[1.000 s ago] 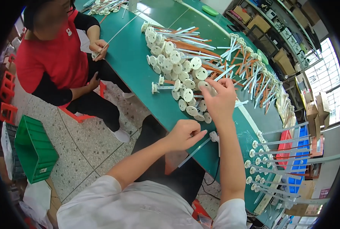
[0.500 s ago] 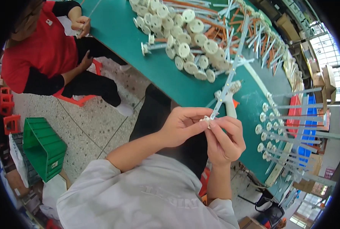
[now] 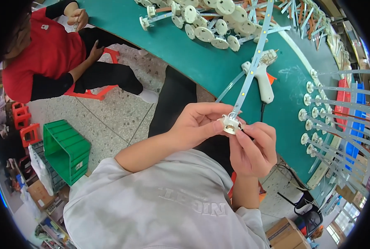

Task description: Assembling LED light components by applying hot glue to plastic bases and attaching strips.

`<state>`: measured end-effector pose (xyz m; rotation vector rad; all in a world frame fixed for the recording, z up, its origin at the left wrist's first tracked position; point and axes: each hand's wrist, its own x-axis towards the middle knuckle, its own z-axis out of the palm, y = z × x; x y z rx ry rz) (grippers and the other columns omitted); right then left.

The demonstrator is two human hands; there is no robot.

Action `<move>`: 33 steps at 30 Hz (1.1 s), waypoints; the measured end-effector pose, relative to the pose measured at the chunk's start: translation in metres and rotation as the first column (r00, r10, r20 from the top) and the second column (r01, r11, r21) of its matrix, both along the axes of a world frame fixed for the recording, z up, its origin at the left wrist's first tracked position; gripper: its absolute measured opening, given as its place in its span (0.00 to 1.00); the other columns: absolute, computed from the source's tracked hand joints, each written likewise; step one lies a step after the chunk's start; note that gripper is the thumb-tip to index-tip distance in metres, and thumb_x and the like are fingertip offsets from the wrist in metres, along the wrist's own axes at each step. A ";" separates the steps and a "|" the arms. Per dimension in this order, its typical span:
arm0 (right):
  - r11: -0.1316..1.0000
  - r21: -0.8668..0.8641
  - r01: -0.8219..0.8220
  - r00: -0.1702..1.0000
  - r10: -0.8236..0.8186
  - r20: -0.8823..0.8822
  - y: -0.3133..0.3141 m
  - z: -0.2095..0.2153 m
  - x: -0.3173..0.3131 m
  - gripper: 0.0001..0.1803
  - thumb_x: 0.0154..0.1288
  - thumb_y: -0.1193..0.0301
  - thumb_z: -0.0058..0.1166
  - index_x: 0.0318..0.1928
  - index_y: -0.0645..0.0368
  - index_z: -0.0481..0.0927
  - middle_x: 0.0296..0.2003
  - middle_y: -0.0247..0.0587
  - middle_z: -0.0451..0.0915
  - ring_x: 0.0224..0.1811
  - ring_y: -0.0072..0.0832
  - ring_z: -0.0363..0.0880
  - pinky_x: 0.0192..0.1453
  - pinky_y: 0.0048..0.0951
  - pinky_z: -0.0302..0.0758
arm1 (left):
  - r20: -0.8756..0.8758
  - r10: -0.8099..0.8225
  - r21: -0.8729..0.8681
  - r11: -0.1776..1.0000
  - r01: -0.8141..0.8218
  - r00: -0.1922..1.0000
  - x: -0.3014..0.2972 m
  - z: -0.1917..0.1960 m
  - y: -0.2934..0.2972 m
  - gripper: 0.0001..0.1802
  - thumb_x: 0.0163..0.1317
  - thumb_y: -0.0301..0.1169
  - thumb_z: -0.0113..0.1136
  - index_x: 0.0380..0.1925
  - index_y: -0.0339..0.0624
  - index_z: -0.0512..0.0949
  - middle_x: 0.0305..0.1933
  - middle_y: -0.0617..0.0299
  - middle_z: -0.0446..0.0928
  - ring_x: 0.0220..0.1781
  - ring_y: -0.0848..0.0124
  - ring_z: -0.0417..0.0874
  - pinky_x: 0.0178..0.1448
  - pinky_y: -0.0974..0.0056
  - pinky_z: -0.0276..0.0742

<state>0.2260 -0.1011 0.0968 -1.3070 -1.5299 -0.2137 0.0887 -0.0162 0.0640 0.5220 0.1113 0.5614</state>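
Observation:
My left hand (image 3: 195, 124) and my right hand (image 3: 253, 147) meet over my lap. Together they pinch a small white round cap (image 3: 230, 123) at the end of a long white LED strip (image 3: 251, 68). The strip runs up and away over the green table (image 3: 193, 58). Both hands' fingertips touch the cap; the left thumb presses its side. A white glue gun (image 3: 262, 79) lies on the table just beyond my hands.
A heap of finished strips with round caps (image 3: 212, 20) lies at the far side of the table. More capped strips (image 3: 322, 120) line the right edge. A person in a red top (image 3: 44, 54) sits at left. A green crate (image 3: 66, 149) stands on the floor.
My right hand came back from the pile on the table with a strip. Both hands have drawn in toward my lap and closed on the strip's capped end.

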 end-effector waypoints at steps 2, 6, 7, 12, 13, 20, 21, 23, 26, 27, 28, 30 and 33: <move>0.999 -0.016 0.034 0.999 -0.034 -0.016 -0.001 -0.004 0.002 0.18 0.38 0.85 0.69 0.34 0.59 0.84 0.37 0.38 0.79 0.32 0.33 0.76 0.29 0.26 0.73 | -0.023 0.004 0.036 0.999 -0.003 1.000 0.003 -0.005 -0.003 0.22 0.66 0.23 0.53 0.60 0.33 0.68 0.56 0.43 0.75 0.60 0.59 0.77 0.63 0.57 0.74; 0.995 -0.048 0.082 0.997 -0.083 -0.010 -0.001 -0.009 0.003 0.17 0.40 0.85 0.70 0.34 0.59 0.85 0.37 0.38 0.80 0.34 0.33 0.74 0.30 0.26 0.72 | -0.093 0.088 0.162 0.984 -0.072 0.992 0.008 -0.010 -0.005 0.23 0.67 0.23 0.52 0.62 0.38 0.67 0.57 0.42 0.74 0.62 0.55 0.74 0.66 0.52 0.70; 0.993 -0.071 0.091 0.996 -0.092 -0.017 0.000 -0.010 0.002 0.16 0.41 0.85 0.70 0.34 0.60 0.84 0.36 0.39 0.80 0.35 0.35 0.74 0.30 0.27 0.72 | -0.100 0.094 0.161 0.984 -0.077 0.990 0.010 -0.010 -0.005 0.23 0.67 0.23 0.52 0.62 0.38 0.67 0.57 0.42 0.74 0.62 0.55 0.74 0.66 0.52 0.70; 0.999 -0.034 -0.014 0.999 0.012 -0.045 0.012 -0.009 0.008 0.16 0.48 0.84 0.66 0.40 0.64 0.82 0.35 0.43 0.80 0.33 0.32 0.74 0.29 0.25 0.71 | -0.108 0.080 -0.050 0.995 -0.086 0.991 0.005 -0.005 -0.004 0.21 0.69 0.26 0.49 0.61 0.33 0.67 0.54 0.44 0.75 0.57 0.60 0.77 0.59 0.55 0.75; 0.997 -0.025 -0.078 0.993 0.075 -0.094 0.014 -0.006 0.008 0.15 0.52 0.83 0.63 0.43 0.67 0.81 0.34 0.45 0.79 0.32 0.29 0.74 0.28 0.23 0.70 | -0.112 0.089 -0.053 0.994 -0.095 0.990 0.001 -0.006 -0.002 0.21 0.69 0.26 0.49 0.61 0.33 0.67 0.54 0.44 0.75 0.57 0.60 0.77 0.59 0.55 0.75; 0.880 -0.322 -0.348 0.416 -0.163 -0.895 0.006 0.019 0.002 0.12 0.55 0.86 0.58 0.42 0.73 0.78 0.33 0.46 0.81 0.28 0.17 0.76 0.27 0.15 0.69 | -0.225 -0.167 0.166 0.964 0.207 0.960 -0.025 0.015 0.022 0.27 0.66 0.31 0.57 0.60 0.26 0.66 0.46 0.48 0.79 0.44 0.67 0.81 0.45 0.65 0.78; 0.879 -0.344 -0.330 0.451 -0.173 -0.876 0.008 0.025 -0.004 0.10 0.55 0.88 0.57 0.40 0.74 0.79 0.33 0.46 0.82 0.25 0.18 0.75 0.25 0.15 0.67 | -0.213 -0.113 0.185 0.971 0.154 0.970 -0.025 0.015 0.022 0.26 0.64 0.28 0.59 0.60 0.26 0.67 0.47 0.47 0.79 0.46 0.67 0.82 0.48 0.64 0.79; 0.883 -0.343 -0.322 0.466 -0.168 -0.869 0.009 0.027 -0.005 0.09 0.55 0.88 0.58 0.38 0.73 0.79 0.33 0.47 0.82 0.25 0.18 0.75 0.24 0.15 0.68 | -0.280 -0.039 0.146 0.986 0.082 0.959 -0.026 0.023 0.022 0.27 0.57 0.18 0.61 0.58 0.27 0.69 0.50 0.46 0.79 0.52 0.64 0.81 0.56 0.59 0.80; 0.885 -0.359 -0.297 0.486 -0.184 -0.855 0.015 0.026 -0.010 0.06 0.54 0.89 0.59 0.34 0.72 0.81 0.34 0.47 0.82 0.24 0.19 0.75 0.24 0.16 0.68 | -0.345 0.078 0.206 0.979 -0.006 0.935 -0.029 0.017 0.021 0.27 0.57 0.17 0.61 0.58 0.27 0.69 0.53 0.44 0.78 0.55 0.62 0.80 0.58 0.57 0.80; 0.894 -0.343 -0.287 0.508 -0.162 -0.846 0.017 0.021 -0.012 0.06 0.54 0.89 0.59 0.34 0.72 0.81 0.33 0.47 0.82 0.24 0.20 0.75 0.25 0.16 0.69 | -0.302 0.133 0.251 0.966 -0.056 0.944 -0.029 0.010 0.018 0.27 0.57 0.18 0.61 0.58 0.27 0.69 0.54 0.43 0.77 0.54 0.59 0.81 0.57 0.57 0.81; 0.904 -0.327 -0.275 0.530 -0.141 -0.836 0.017 0.018 -0.013 0.07 0.54 0.88 0.59 0.35 0.72 0.81 0.33 0.47 0.82 0.25 0.20 0.75 0.25 0.16 0.70 | -0.308 0.129 0.251 0.967 -0.050 0.943 -0.031 0.009 0.017 0.27 0.57 0.18 0.61 0.58 0.27 0.69 0.54 0.43 0.77 0.54 0.59 0.81 0.57 0.57 0.81; 0.906 -0.340 -0.251 0.560 -0.151 -0.815 0.019 0.016 -0.014 0.07 0.53 0.88 0.60 0.35 0.73 0.81 0.34 0.47 0.82 0.26 0.21 0.76 0.27 0.16 0.71 | -0.279 0.115 0.113 0.990 -0.086 0.954 -0.031 0.008 0.016 0.24 0.57 0.14 0.62 0.56 0.29 0.72 0.48 0.50 0.80 0.50 0.64 0.83 0.54 0.64 0.82; 0.909 -0.336 -0.245 0.664 -0.095 -0.742 0.016 0.008 -0.009 0.07 0.54 0.88 0.60 0.36 0.73 0.81 0.35 0.48 0.82 0.28 0.21 0.78 0.29 0.17 0.73 | -0.313 0.074 0.068 0.996 -0.055 0.947 -0.030 0.008 0.015 0.24 0.57 0.15 0.62 0.56 0.29 0.72 0.47 0.50 0.81 0.48 0.63 0.84 0.53 0.63 0.83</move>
